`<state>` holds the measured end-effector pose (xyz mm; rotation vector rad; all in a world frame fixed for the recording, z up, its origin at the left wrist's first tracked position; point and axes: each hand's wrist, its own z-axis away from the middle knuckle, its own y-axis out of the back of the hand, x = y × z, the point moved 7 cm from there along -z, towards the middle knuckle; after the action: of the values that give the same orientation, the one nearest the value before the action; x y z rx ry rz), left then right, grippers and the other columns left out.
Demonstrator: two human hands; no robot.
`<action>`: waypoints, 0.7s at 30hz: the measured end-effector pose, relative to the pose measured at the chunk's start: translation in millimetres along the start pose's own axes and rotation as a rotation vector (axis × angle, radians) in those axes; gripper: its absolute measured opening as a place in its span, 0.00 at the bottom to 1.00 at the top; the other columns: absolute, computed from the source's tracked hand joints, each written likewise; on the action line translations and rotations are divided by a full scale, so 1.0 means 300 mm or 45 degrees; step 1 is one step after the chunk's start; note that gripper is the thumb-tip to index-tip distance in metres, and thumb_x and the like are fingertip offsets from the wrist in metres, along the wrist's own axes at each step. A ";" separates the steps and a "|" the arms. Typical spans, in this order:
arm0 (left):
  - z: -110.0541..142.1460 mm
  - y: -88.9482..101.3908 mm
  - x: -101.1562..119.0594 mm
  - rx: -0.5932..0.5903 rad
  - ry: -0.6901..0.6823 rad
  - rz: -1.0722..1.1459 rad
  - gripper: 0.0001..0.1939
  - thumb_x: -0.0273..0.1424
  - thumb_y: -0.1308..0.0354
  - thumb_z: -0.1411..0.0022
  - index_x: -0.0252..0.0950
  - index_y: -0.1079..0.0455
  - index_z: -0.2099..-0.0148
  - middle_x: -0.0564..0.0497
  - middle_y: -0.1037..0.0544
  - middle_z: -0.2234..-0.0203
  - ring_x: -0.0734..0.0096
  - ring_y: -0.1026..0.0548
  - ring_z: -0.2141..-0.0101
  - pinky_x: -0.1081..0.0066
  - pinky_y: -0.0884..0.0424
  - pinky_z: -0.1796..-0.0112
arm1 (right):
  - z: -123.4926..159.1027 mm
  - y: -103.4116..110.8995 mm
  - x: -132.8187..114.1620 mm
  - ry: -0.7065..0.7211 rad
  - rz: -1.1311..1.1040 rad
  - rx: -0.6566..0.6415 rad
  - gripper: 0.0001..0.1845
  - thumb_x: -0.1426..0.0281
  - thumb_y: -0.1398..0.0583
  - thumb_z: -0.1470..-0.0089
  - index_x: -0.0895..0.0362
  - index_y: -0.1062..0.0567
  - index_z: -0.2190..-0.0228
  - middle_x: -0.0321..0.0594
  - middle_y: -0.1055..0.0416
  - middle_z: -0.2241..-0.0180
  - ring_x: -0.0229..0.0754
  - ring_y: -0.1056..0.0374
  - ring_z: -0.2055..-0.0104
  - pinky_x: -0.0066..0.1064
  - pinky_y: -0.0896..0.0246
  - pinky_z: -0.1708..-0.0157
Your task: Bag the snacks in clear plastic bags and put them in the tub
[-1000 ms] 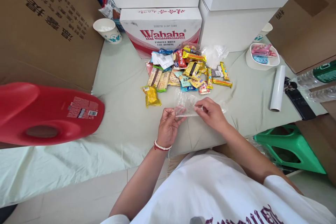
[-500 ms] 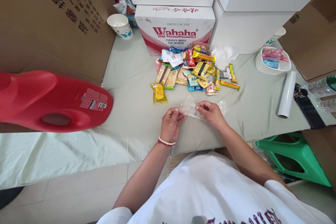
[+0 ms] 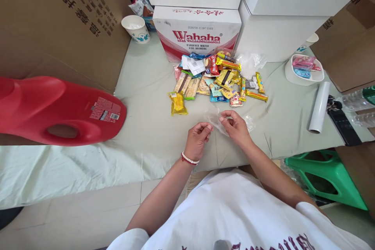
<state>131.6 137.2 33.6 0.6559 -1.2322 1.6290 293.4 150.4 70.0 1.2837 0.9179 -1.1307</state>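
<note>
- Head view, closest to you: your left hand [image 3: 197, 138], a white beaded bracelet [image 3: 190, 159] at its wrist, has thumb and forefinger pressed together; you cannot tell from this whether a thin edge sits between them.
- Just to its right, your right hand [image 3: 236, 127] pinches thin clear plastic film [image 3: 215, 116] between thumb and fingers.
- That film lies between your hands and slightly beyond them, over the surface [image 3: 152, 125]. Its visible part slants from far left to near right, meeting your right fingers, so your right hand is the nearer one; your left fingertips are at its near edge or just short of it.
- More clear plastic shows past the outer side of your right hand; whether it is the same piece, you cannot tell.
- Beyond, to the left, a yellow packet [image 3: 177, 103] lies apart from your fingers.
- Straight ahead of the film, and apart from it, is a heap of wrapped snacks [image 3: 224, 78].
- Farthest, the Wahaha box [image 3: 202, 39] stands behind the heap.
</note>
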 end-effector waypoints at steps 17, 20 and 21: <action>-0.003 0.024 0.016 0.138 -0.099 0.029 0.22 0.47 0.28 0.48 0.35 0.29 0.65 0.56 0.28 0.75 0.82 0.35 0.80 0.79 0.44 0.81 | 0.035 -0.079 -0.053 0.314 0.232 -0.177 0.12 0.59 0.38 0.39 0.53 0.20 0.67 0.36 0.31 0.72 0.37 0.39 0.74 0.31 0.42 0.70; -0.001 0.024 0.025 0.094 -0.134 0.033 0.19 0.44 0.28 0.47 0.36 0.29 0.66 0.56 0.28 0.74 0.80 0.33 0.75 0.79 0.39 0.78 | 0.029 -0.053 -0.056 0.274 0.076 -0.146 0.13 0.57 0.37 0.40 0.53 0.21 0.67 0.37 0.30 0.70 0.38 0.36 0.70 0.30 0.40 0.68; 0.002 0.025 0.028 0.070 -0.130 0.059 0.18 0.44 0.29 0.46 0.36 0.29 0.66 0.55 0.28 0.73 0.79 0.32 0.73 0.79 0.36 0.75 | 0.027 -0.038 -0.055 0.256 0.003 -0.126 0.13 0.57 0.36 0.41 0.53 0.21 0.67 0.37 0.30 0.68 0.38 0.35 0.67 0.30 0.39 0.66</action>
<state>121.4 139.4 37.9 0.7582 -1.2881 1.6901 277.7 145.0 84.0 1.3327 1.1069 -0.9544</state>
